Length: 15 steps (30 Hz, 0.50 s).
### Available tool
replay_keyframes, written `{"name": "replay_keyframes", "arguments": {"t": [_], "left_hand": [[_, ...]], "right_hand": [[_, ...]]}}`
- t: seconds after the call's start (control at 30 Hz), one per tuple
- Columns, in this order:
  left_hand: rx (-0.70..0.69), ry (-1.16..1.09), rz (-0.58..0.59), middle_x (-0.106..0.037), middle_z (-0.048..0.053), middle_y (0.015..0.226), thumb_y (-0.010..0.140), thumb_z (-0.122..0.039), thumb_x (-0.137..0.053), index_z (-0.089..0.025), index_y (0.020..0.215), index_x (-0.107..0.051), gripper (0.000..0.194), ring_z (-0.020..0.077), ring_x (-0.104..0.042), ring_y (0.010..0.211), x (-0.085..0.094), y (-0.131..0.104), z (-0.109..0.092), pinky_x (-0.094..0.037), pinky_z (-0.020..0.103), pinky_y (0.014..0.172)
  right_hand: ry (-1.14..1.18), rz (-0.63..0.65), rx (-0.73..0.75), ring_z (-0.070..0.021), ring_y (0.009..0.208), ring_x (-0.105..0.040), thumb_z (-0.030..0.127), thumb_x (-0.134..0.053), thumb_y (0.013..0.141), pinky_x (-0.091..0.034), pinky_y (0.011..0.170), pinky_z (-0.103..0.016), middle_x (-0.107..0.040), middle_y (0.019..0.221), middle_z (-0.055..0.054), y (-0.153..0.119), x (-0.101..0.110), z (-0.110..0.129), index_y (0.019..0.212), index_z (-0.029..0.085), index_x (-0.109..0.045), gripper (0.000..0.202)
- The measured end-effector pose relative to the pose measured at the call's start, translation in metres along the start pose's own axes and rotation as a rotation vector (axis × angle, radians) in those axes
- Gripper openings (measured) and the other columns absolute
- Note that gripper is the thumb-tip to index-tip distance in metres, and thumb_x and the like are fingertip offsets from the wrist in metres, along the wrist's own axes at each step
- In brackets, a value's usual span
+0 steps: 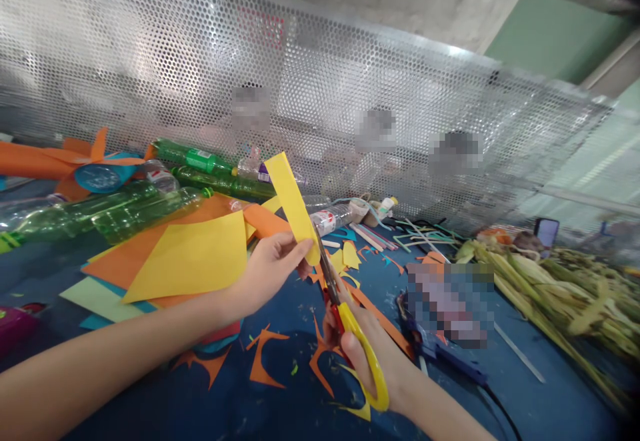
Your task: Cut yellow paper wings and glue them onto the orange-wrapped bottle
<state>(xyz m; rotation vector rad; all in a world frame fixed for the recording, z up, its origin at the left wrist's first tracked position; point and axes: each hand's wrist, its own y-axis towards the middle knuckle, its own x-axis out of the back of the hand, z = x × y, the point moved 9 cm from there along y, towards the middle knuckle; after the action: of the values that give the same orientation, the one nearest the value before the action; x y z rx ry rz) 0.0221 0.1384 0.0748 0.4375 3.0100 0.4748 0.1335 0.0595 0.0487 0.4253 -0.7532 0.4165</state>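
A narrow yellow paper strip (291,197) stands tilted upright, its lower end pinched between the thumb and fingers of my left hand (275,261). My right hand (363,341) is wrapped round the handles of yellow-and-red scissors (360,344). The scissor blades point up and lie against the right edge of the strip's lower end; whether paper is between them cannot be made out. Beneath my left forearm lie stacked sheets, with a large yellow sheet (193,257) on top of orange and pale green ones.
Green plastic bottles (125,211) and an orange paper shape (65,161) lie at the left. Orange scraps (265,357) dot the blue table (200,414). A blue glue gun (450,361) with a cable and dry corn husks (575,287) are at the right. A perforated metal screen (320,81) stands behind.
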Motion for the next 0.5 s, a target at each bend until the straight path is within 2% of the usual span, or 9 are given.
{"name": "replay_keyframes", "arguments": {"t": [0.33,0.5], "left_hand": [[-0.008,0.025,0.0,-0.056,-0.003,0.055,0.085,-0.033,-0.05,-0.017,0.067,-0.055,0.025,0.0097,-0.052,0.051,0.0,0.0,-0.001,-0.041,0.022,0.054],[0.031,0.008,-0.013,-0.056,-0.003,0.053,0.085,-0.033,-0.051,-0.017,0.067,-0.056,0.025,0.0093,-0.051,0.05,0.0,-0.001,0.001,-0.041,0.021,0.052]], "right_hand": [[0.073,-0.009,-0.035,-0.016,0.058,-0.046,0.066,-0.018,0.085,-0.04,0.048,-0.028,-0.051,0.071,-0.004,-0.001,-0.002,-0.007,0.082,0.02,-0.044,0.052],[0.124,-0.013,-0.084,-0.0133,0.046,-0.041,0.066,-0.019,0.085,-0.036,0.042,-0.028,-0.042,0.059,0.001,0.0,-0.005,-0.014,0.079,0.021,-0.04,0.049]]}}
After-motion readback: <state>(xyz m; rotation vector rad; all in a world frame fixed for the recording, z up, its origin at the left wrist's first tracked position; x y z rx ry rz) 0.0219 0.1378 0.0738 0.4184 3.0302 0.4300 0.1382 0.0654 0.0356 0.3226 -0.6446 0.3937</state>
